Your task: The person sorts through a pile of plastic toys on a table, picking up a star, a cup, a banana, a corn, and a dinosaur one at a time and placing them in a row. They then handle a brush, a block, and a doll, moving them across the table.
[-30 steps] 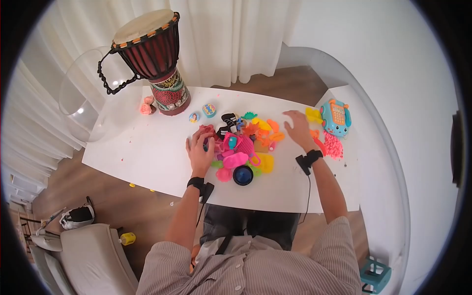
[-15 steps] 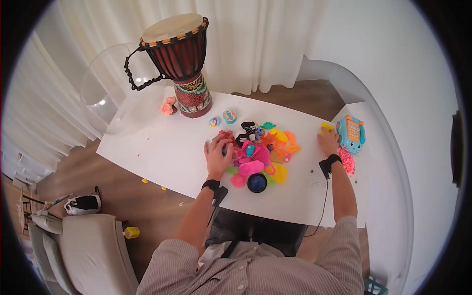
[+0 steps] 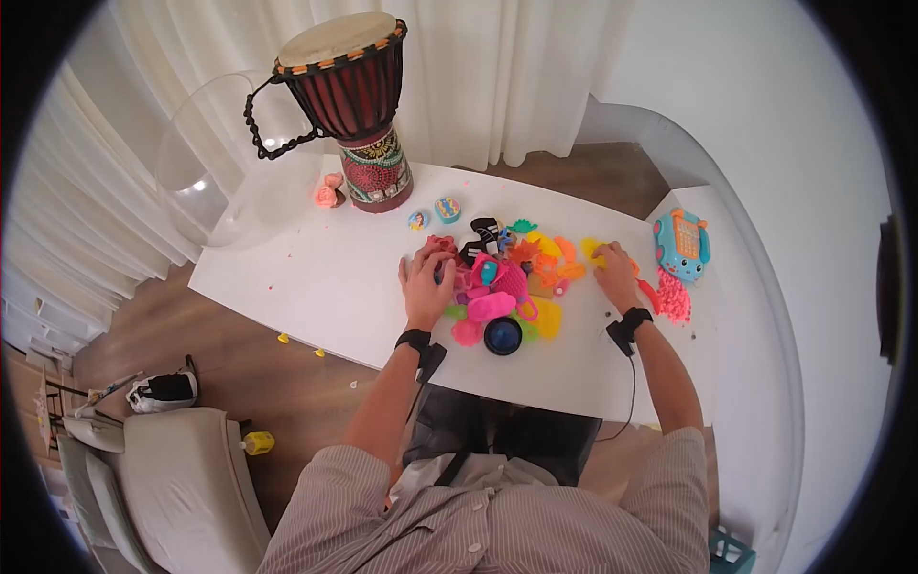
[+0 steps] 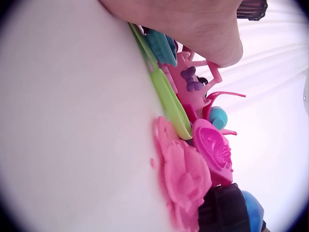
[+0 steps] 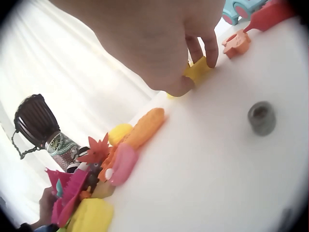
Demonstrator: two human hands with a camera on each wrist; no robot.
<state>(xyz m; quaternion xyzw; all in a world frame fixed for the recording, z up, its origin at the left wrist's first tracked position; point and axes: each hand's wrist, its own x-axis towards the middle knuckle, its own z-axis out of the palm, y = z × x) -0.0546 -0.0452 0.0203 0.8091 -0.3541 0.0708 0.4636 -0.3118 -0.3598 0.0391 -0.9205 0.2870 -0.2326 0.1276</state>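
The left hand point(image 3: 426, 287) rests at the left edge of a heap of colourful toys, fingers bent over pink pieces. Under that hand point(image 4: 188, 29) in the left wrist view lie a teal piece point(image 4: 163, 47), a green piece point(image 4: 170, 99) and a pink toy with a purple bow point(image 4: 192, 79). To the heap's right, the right hand point(image 3: 617, 277) holds a yellow piece point(image 3: 593, 251); the right wrist view shows thumb and fingers around this yellow piece point(image 5: 199, 70). Nearest to it in the heap is an orange piece point(image 5: 147, 126).
A drum point(image 3: 373, 115) stands at the table's back beside peach flowers point(image 3: 329, 191). Two small tins point(image 3: 448, 209) lie near it. A toy phone point(image 3: 683, 245) and pink beads point(image 3: 674, 298) are at the right. A black-rimmed blue round thing point(image 3: 503, 336) sits at the heap's front.
The right hand reached to the yellow piece beside the toy phone and has moved left with it, toward the heap. The left hand has stayed at the heap's left edge.
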